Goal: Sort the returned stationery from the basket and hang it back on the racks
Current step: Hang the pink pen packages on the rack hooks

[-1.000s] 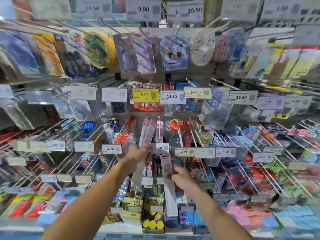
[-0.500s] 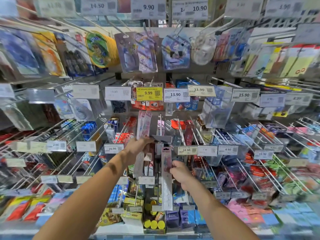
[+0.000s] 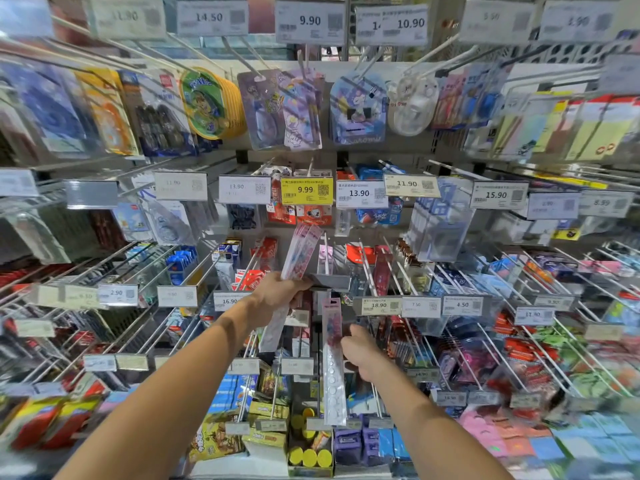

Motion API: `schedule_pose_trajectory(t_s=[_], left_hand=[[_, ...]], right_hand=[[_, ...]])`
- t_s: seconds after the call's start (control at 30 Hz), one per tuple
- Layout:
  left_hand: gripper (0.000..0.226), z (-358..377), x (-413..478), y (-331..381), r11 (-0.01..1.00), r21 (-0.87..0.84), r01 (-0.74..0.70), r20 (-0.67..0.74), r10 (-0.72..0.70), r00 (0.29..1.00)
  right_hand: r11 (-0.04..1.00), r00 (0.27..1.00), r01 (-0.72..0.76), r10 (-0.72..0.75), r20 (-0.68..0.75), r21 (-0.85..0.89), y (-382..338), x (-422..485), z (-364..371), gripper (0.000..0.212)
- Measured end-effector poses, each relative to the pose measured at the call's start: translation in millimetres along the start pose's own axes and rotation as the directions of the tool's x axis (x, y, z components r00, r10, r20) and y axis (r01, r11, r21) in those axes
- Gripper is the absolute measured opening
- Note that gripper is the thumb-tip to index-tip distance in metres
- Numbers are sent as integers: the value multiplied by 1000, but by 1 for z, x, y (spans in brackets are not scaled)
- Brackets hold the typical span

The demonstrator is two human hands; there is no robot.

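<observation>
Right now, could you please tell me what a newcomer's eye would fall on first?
The two hands at centre draw the eye: the left hand grips pink packs tilted upward, and the right hand pinches a long pack held upright just below. Above them, one yellow tag marked 9.99 stands out among white ones.

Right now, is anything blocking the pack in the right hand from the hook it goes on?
Nothing visible: the left hand, gripping other packs, tips the price tag up off the hook end; the right hand holds the pack just below.
</observation>
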State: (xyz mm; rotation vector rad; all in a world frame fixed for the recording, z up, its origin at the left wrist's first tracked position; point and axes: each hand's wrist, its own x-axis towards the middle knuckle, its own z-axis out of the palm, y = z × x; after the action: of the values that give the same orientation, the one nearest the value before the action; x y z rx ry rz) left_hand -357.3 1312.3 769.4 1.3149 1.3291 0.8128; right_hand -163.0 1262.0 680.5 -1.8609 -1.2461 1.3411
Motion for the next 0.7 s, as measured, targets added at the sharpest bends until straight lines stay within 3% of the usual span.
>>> schedule_pose_trajectory(t_s=[0.37,0.7], left_hand=[[19,-4,8,-8,999,-28,-22,21,22,1000],[21,-1,10,-14,997,-69,-35,-7,34,999]], right_hand=[[996,996,89,-90,-25,-24,6,8,2,22],[984,984,180,-180,-9,-11,25,16,1,32]])
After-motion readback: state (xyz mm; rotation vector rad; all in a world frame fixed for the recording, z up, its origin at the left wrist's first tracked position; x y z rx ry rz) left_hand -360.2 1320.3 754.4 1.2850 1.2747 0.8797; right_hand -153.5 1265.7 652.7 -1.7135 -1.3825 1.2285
